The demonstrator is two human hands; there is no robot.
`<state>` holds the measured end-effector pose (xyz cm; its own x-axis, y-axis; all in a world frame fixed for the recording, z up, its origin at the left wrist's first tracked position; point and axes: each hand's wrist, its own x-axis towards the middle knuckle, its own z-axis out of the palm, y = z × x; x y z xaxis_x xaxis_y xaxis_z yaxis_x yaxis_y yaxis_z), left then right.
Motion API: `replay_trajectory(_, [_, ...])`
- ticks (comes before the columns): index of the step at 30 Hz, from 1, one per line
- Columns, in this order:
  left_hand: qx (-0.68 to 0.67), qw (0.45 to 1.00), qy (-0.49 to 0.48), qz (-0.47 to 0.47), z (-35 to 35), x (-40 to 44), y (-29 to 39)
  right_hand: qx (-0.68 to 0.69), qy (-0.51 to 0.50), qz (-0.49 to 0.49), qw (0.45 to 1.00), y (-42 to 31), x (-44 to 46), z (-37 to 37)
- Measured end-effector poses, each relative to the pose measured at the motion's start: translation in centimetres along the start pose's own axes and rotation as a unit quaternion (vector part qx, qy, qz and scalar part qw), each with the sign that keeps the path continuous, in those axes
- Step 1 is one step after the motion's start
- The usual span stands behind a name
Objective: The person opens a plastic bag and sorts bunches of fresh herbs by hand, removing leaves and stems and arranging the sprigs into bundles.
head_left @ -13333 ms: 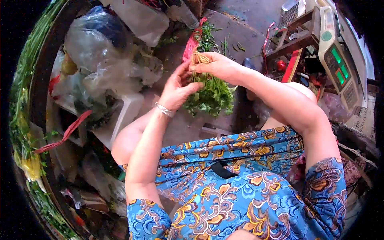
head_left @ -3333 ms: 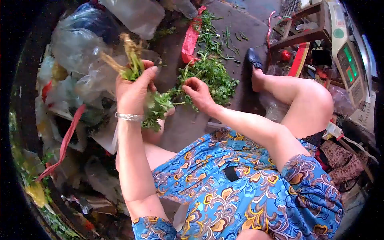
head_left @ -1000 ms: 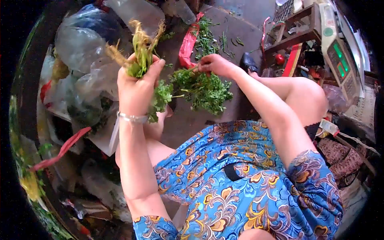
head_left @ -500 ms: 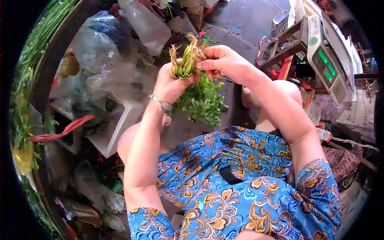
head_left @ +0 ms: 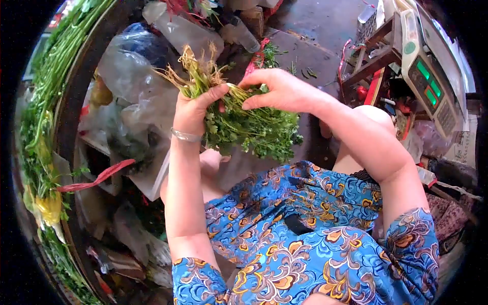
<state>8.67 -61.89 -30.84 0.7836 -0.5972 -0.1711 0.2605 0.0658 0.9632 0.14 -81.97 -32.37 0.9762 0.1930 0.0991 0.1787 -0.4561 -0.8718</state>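
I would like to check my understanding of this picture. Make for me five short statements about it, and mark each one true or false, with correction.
1. The left hand grips the leafy greens near their roots. True.
2. The bracelet is on the right wrist. False: it is on the left wrist.
3. The scale display glows green. True.
4. The right hand is pressing the keys of the scale. False: it is at the stems of the greens.
5. The roots point toward the person's lap. False: they point away from it.
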Motion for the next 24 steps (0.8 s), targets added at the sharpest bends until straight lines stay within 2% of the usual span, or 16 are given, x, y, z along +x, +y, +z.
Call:
replay_trajectory(2, [0.007,1.000,-0.004,0.005,0.0,0.1,0.2,0.028,-0.019,0.065,0.997,-0.3,0.0,0.2])
replay_trajectory(3, [-0.005,1.000,0.010,-0.001,-0.2,0.1,0.3,0.027,-0.018,0.063,0.997,0.2,0.2,0.2])
replay_trajectory(5, [-0.019,0.998,0.060,-0.008,-0.6,-0.4,0.8,0.215,-0.011,0.138,0.967,1.8,0.5,0.2])
replay_trajectory(10, [0.003,0.995,0.097,-0.030,-2.8,-0.8,0.8,0.245,0.022,0.130,0.961,2.2,0.1,-1.1])
replay_trajectory(12, [0.073,0.992,0.096,-0.029,-3.4,-0.7,0.5,0.263,0.038,0.121,0.956,2.7,0.0,-1.3])
replay_trajectory(13, [0.143,0.983,0.107,-0.035,-3.4,-0.7,0.6,0.098,0.085,0.063,0.990,2.9,-0.2,-1.5])
replay_trajectory(14, [0.183,0.976,0.112,-0.023,-3.4,-0.7,0.5,-0.070,0.128,0.003,0.989,3.1,-0.3,-1.6])
replay_trajectory(15, [0.211,0.971,0.102,-0.041,-3.6,-0.5,0.3,0.193,0.063,0.126,0.971,3.0,0.0,-1.9])
replay_trajectory(16, [0.240,0.965,0.093,-0.059,-3.7,-0.3,0.2,0.252,0.041,0.104,0.961,3.0,0.2,-2.2])
replay_trajectory(19, [0.164,0.981,0.068,-0.077,-2.9,-0.6,0.3,0.267,0.043,0.051,0.961,2.2,0.0,-2.3])
replay_trajectory(20, [0.165,0.981,0.067,-0.078,-2.5,-0.6,0.4,0.313,0.023,0.075,0.946,2.1,0.0,-2.3])
replay_trajectory(21, [0.139,0.987,0.028,-0.081,-1.9,-0.7,0.4,0.359,0.002,0.098,0.928,2.0,-0.1,-2.4])
replay_trajectory(23, [0.088,0.990,-0.047,-0.095,-1.5,-0.8,0.7,0.367,0.020,0.107,0.924,1.5,-0.2,-2.0])
replay_trajectory(24, [0.088,0.990,-0.046,-0.096,-1.3,-0.8,0.8,0.373,0.036,0.115,0.920,1.3,-0.1,-1.8])
